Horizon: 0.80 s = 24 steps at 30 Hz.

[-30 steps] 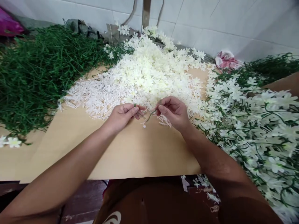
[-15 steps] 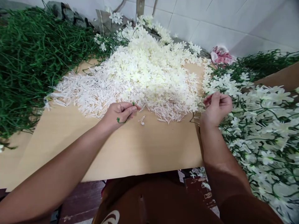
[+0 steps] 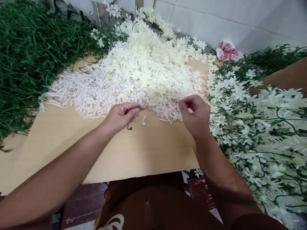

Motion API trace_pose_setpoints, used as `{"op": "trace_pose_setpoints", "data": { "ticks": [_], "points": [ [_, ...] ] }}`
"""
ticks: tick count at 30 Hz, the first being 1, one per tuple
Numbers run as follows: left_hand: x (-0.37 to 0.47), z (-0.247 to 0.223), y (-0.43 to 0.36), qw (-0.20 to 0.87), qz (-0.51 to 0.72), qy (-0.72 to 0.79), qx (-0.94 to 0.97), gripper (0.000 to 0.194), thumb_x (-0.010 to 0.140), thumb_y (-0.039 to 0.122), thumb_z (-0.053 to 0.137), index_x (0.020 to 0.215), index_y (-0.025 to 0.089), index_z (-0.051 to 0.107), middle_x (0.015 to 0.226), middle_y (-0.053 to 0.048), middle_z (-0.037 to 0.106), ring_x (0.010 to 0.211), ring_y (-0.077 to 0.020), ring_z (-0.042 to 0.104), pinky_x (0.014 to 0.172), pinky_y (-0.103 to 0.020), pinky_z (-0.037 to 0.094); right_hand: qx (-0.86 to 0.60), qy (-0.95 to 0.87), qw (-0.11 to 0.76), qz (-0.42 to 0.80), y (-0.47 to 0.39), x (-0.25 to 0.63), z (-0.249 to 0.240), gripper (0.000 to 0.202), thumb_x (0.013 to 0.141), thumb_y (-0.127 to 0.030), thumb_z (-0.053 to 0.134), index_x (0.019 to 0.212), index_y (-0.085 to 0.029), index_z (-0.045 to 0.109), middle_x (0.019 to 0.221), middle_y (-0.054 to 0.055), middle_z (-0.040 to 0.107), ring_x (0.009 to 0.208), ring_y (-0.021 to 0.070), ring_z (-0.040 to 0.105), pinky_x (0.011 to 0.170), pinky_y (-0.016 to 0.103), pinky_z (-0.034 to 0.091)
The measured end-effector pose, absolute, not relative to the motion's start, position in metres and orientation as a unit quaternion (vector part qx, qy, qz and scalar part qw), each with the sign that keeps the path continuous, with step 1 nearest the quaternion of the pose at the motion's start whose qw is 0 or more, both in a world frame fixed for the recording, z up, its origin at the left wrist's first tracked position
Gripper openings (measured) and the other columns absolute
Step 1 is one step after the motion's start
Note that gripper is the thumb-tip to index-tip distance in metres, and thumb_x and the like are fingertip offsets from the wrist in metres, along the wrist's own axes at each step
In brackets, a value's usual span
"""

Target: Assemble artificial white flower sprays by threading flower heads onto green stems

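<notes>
In a pinch between thumb and fingers, my left hand [image 3: 123, 115] holds a green plastic flower stem [image 3: 129, 128]; one green tip shows at the fingertips and another below the hand. My right hand [image 3: 195, 113] hovers with curled fingers over the right end of the white stamen pile [image 3: 168, 111]. Its fingers are partly smeared by motion, and whether anything is in them is hidden. Close in front of my left fingertips, a small white stamen piece [image 3: 143, 120] lies loose on the cardboard [image 3: 153, 150]. White artificial blossoms [image 3: 148, 60] are heaped just behind the stamens.
A big mound of green plastic stems [image 3: 43, 54] fills the left side. Finished white flower sprays [image 3: 268, 134] crowd the right beside my forearm. A red and white cloth [image 3: 227, 51] lies at the back near the tiled wall [image 3: 227, 22].
My right hand has moved left, from the flower sprays to above the stamens. My left hand stays nearly in place, and the lower stem end has turned downward. The view has shifted slightly.
</notes>
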<state>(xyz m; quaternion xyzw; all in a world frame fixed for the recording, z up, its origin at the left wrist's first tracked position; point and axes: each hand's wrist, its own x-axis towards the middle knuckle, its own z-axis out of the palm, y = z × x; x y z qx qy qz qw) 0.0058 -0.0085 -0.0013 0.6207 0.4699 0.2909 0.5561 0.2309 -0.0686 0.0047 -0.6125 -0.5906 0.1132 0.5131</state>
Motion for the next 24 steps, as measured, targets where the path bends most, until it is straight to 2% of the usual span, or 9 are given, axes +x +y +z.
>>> {"op": "trace_pose_setpoints", "data": {
  "ticks": [2,4,6,10,13,16,19,22,24],
  "points": [
    [0.006,-0.001,-0.009,0.557,0.290,0.474,0.617,0.022,0.072,0.033,0.059,0.081,0.015,0.068,0.051,0.005,0.042,0.045,-0.0064,0.031,0.045,-0.021,0.024,-0.595,-0.673,0.419,0.132,-0.061,0.211,0.012,0.010,0.083,-0.023,0.057,0.074,-0.020,0.056,0.071,0.000,0.058,0.064,0.0115,0.053,0.064,0.027,0.043],
    [0.005,-0.002,-0.008,0.557,0.284,0.471,0.622,0.021,0.074,0.033,0.058,0.080,0.016,0.068,0.050,0.005,0.041,0.045,-0.0070,0.032,0.046,-0.022,0.026,-0.574,-0.727,0.337,0.167,-0.052,0.195,0.016,0.010,0.083,-0.018,0.055,0.072,-0.019,0.055,0.072,0.001,0.058,0.065,0.0114,0.052,0.064,0.026,0.042],
    [0.004,-0.003,-0.007,0.555,0.281,0.464,0.631,0.018,0.076,0.032,0.056,0.071,0.017,0.065,0.049,0.004,0.040,0.045,-0.0073,0.032,0.047,-0.022,0.026,-0.549,-0.771,0.264,0.188,-0.043,0.182,0.016,0.010,0.083,-0.016,0.052,0.074,-0.017,0.056,0.074,0.002,0.059,0.067,0.0118,0.051,0.064,0.026,0.039],
    [0.000,-0.008,-0.002,0.524,0.294,0.463,0.652,0.025,0.077,0.028,0.054,0.054,0.018,0.052,0.048,0.004,0.038,0.045,-0.0072,0.032,0.048,-0.022,0.027,-0.503,-0.834,0.153,0.165,-0.029,0.169,0.012,0.015,0.084,-0.010,0.044,0.081,-0.015,0.058,0.083,0.007,0.060,0.071,0.0149,0.051,0.066,0.028,0.037],
    [-0.001,-0.012,0.001,0.494,0.315,0.462,0.666,0.021,0.076,0.027,0.055,0.058,0.017,0.059,0.056,0.001,0.051,0.055,-0.0093,0.045,0.055,-0.022,0.036,-0.475,-0.851,0.153,0.163,-0.029,0.172,0.003,0.013,0.084,-0.014,0.047,0.088,-0.014,0.059,0.090,0.011,0.060,0.076,0.0173,0.052,0.069,0.030,0.039],
    [-0.002,-0.015,0.002,0.483,0.321,0.462,0.671,0.018,0.074,0.030,0.058,0.071,0.016,0.070,0.076,-0.003,0.065,0.073,-0.0135,0.057,0.069,-0.025,0.044,-0.454,-0.851,0.188,0.183,-0.033,0.181,-0.009,0.013,0.084,-0.015,0.050,0.091,-0.015,0.060,0.097,0.013,0.060,0.086,0.0199,0.054,0.077,0.033,0.043],
    [-0.001,-0.018,0.001,0.493,0.314,0.472,0.660,0.023,0.073,0.031,0.062,0.084,0.014,0.074,0.084,-0.006,0.069,0.076,-0.0148,0.059,0.073,-0.027,0.046,-0.441,-0.856,0.192,0.187,-0.037,0.185,-0.019,0.013,0.084,-0.012,0.048,0.084,-0.016,0.060,0.094,0.011,0.059,0.092,0.0213,0.053,0.084,0.036,0.043],
    [0.000,-0.019,0.000,0.504,0.312,0.482,0.645,0.025,0.073,0.029,0.063,0.089,0.013,0.073,0.081,-0.005,0.069,0.071,-0.0132,0.059,0.070,-0.026,0.046,-0.449,-0.853,0.193,0.185,-0.038,0.183,-0.019,0.016,0.081,-0.007,0.046,0.076,-0.016,0.058,0.086,0.010,0.057,0.087,0.0205,0.051,0.080,0.035,0.043],
    [0.000,-0.019,0.000,0.506,0.307,0.483,0.645,0.024,0.074,0.029,0.062,0.088,0.012,0.072,0.077,-0.004,0.068,0.068,-0.0125,0.057,0.067,-0.025,0.045,-0.462,-0.831,0.238,0.200,-0.036,0.183,-0.014,0.014,0.079,-0.006,0.048,0.073,-0.017,0.056,0.082,0.008,0.055,0.084,0.0188,0.050,0.077,0.034,0.043]
  ]
}}
